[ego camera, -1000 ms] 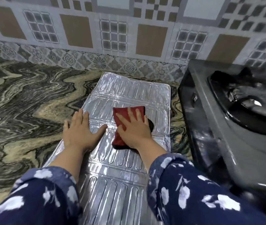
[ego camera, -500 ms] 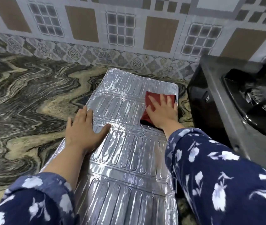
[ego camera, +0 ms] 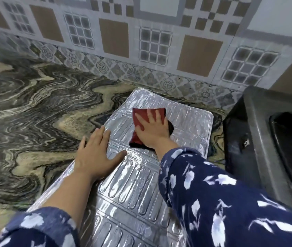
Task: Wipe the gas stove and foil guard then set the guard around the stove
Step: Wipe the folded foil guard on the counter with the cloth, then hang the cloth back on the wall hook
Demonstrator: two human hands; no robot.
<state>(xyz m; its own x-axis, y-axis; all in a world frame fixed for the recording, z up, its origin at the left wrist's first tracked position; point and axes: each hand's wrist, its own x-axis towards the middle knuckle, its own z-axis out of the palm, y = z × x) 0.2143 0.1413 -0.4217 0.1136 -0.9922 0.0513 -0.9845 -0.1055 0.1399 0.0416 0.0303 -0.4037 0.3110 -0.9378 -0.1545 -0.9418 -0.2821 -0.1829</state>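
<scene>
The silver foil guard (ego camera: 188, 122) lies flat on the marbled counter, stretching from near the wall towards me. My right hand (ego camera: 152, 132) presses a dark red cloth (ego camera: 139, 115) flat onto the guard's far panel, fingers spread over it. My left hand (ego camera: 97, 154) rests palm down on the guard's left edge, fingers apart, holding nothing. The black gas stove (ego camera: 259, 139) stands to the right of the guard, with only its left side and part of a burner in view.
The swirled grey and beige counter (ego camera: 34, 122) spreads to the left. A patterned tile wall (ego camera: 141, 41) runs along the back, close behind the guard's far end. A narrow strip of counter separates the guard from the stove.
My right hand slid the red cloth from the guard's middle out to the far right corner, then back left along the far panel. My left hand has stayed on the left edge.
</scene>
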